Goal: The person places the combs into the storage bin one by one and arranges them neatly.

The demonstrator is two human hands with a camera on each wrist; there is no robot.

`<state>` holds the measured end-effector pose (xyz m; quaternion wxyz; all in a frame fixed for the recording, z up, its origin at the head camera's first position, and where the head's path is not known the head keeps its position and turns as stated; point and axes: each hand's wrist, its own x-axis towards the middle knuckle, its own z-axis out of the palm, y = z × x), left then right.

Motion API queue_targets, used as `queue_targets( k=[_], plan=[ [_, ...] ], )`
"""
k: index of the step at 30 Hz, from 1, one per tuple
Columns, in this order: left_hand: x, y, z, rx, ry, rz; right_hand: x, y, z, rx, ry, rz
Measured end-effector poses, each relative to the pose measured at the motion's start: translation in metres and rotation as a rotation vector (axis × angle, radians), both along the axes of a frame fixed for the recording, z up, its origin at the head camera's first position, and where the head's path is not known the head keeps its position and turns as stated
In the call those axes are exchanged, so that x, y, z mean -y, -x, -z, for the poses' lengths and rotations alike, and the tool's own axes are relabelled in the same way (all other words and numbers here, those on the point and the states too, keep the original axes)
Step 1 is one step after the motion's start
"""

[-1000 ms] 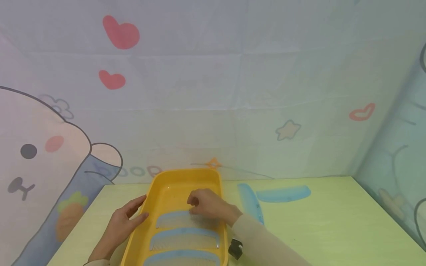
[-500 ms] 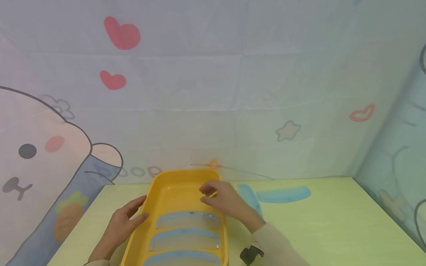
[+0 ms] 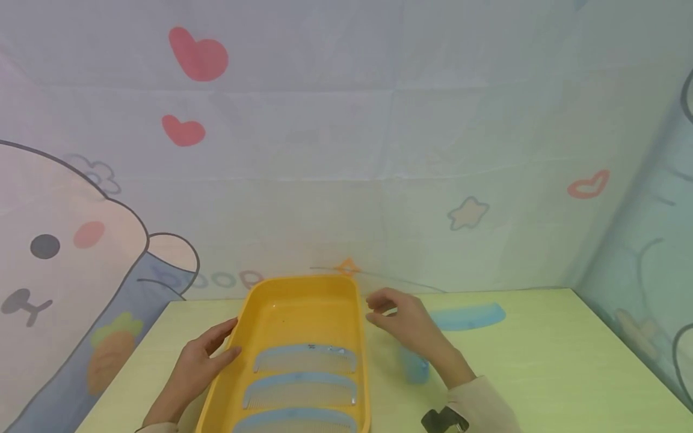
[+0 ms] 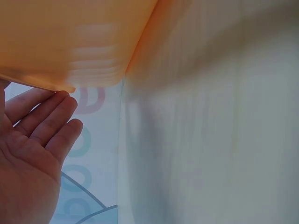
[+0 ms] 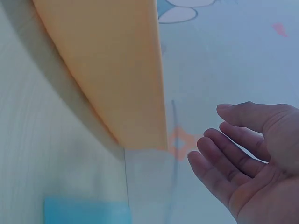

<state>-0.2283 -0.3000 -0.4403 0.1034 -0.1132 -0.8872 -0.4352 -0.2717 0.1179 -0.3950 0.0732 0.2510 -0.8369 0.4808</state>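
Left hand [image 3: 196, 364] lightly pinches yellow tray [image 3: 303, 316] — right hand [image 3: 408, 320] empty, fingers [image 5: 211, 176] loosely parted.

Right hand [image 3: 411, 322] — over the yellow tray [image 3: 308, 319] before — now to the tray's right, in front of a blue comb [image 3: 415, 368]

Smooth, glossy plastic tray [image 3: 311, 316] — translucent plastic combs [image 3: 300, 382] — wood-grained tabletop [image 3: 520, 373], creased cloth backdrop [image 3: 325, 132]

Three blue combs [image 3: 299, 378] inside a yellow tray [image 3: 308, 322], left grip [image 3: 195, 364] against it (right grip [image 3: 407, 322] just beside).
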Motion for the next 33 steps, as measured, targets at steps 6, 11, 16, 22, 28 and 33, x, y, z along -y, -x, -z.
queue_targets(
  k=[6, 11, 16, 22, 28, 33],
  plan=[
    [0.001, 0.000, 0.001, -0.017, -0.010, 0.013, -0.015, -0.001, 0.001, 0.025, -0.011, 0.083],
    [0.001, 0.000, 0.001, -0.023, -0.011, 0.014, -0.026, 0.000, 0.003, 0.030, -0.032, 0.128],
    [0.001, -0.001, 0.001, -0.011, -0.019, 0.017, -0.037, 0.001, 0.008, 0.040, -0.031, 0.158],
    [0.000, 0.001, 0.001, 0.004, -0.025, 0.010, -0.046, 0.002, 0.016, 0.087, -0.035, 0.180],
    [0.001, 0.000, 0.000, 0.021, -0.023, 0.011, -0.052, 0.003, 0.022, 0.112, -0.026, 0.184],
    [0.001, 0.000, 0.000, 0.015, -0.022, 0.013, -0.057, 0.005, 0.030, 0.145, -0.031, 0.189]
  ],
)
